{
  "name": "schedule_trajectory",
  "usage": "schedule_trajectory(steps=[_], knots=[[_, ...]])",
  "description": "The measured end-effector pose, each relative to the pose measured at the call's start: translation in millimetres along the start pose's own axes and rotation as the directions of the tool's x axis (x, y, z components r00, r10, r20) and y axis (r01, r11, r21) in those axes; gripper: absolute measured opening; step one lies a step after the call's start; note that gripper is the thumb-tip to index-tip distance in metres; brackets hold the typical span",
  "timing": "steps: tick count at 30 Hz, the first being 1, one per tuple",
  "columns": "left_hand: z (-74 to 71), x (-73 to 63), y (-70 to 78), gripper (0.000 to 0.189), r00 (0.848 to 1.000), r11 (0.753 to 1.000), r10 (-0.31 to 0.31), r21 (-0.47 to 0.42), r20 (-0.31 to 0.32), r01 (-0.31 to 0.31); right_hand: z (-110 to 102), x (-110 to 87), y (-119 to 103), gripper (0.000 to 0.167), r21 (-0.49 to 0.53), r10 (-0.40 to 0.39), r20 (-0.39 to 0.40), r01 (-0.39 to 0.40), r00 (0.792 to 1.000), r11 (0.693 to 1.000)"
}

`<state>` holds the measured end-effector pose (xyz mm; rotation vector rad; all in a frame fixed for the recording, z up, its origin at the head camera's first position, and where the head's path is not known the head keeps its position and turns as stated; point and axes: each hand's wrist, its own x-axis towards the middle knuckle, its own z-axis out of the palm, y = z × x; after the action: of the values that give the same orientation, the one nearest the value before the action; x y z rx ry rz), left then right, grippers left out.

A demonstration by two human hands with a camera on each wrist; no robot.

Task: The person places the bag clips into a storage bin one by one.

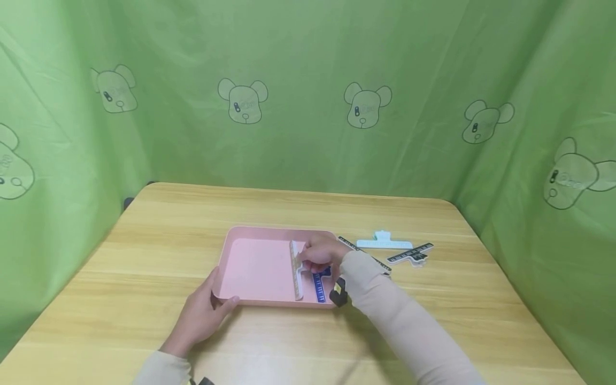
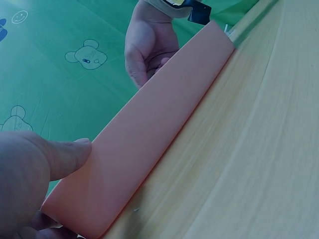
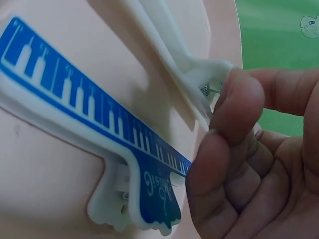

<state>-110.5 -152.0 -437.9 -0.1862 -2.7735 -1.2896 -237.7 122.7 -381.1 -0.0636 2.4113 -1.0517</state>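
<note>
A pink tray (image 1: 262, 264) lies on the wooden table, its near left corner gripped by my left hand (image 1: 202, 315). In the left wrist view the thumb presses the outer wall of the tray (image 2: 149, 134), the other fingers partly hidden behind the corner. Inside the tray, my right hand (image 1: 321, 254) pinches the handle of a white sheet-music clip with a gold face (image 1: 295, 278). Just right of it lies a blue clip with a piano-key print (image 1: 319, 286). The right wrist view shows this blue clip (image 3: 99, 99) beside the right hand (image 3: 259, 149).
Right of the tray, a mint-green clip (image 1: 385, 244) and a black piano-key clip (image 1: 411, 255) lie on the table (image 1: 433, 321). Another black clip (image 1: 380, 263) is partly covered by the right forearm. Green curtains (image 1: 308, 149) with bear outlines surround the table.
</note>
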Motion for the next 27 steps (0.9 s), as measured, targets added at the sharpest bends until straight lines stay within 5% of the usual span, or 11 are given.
schedule_trajectory(steps=[27], knots=[[-1.3, -1.0, 2.2, 0.086, 1.000, 1.000, -0.005, -0.014, 0.005, 0.005, -1.6, 2.8, 3.3, 0.026, -0.087, -0.034, -0.012, 0.033, 0.999, 0.996]])
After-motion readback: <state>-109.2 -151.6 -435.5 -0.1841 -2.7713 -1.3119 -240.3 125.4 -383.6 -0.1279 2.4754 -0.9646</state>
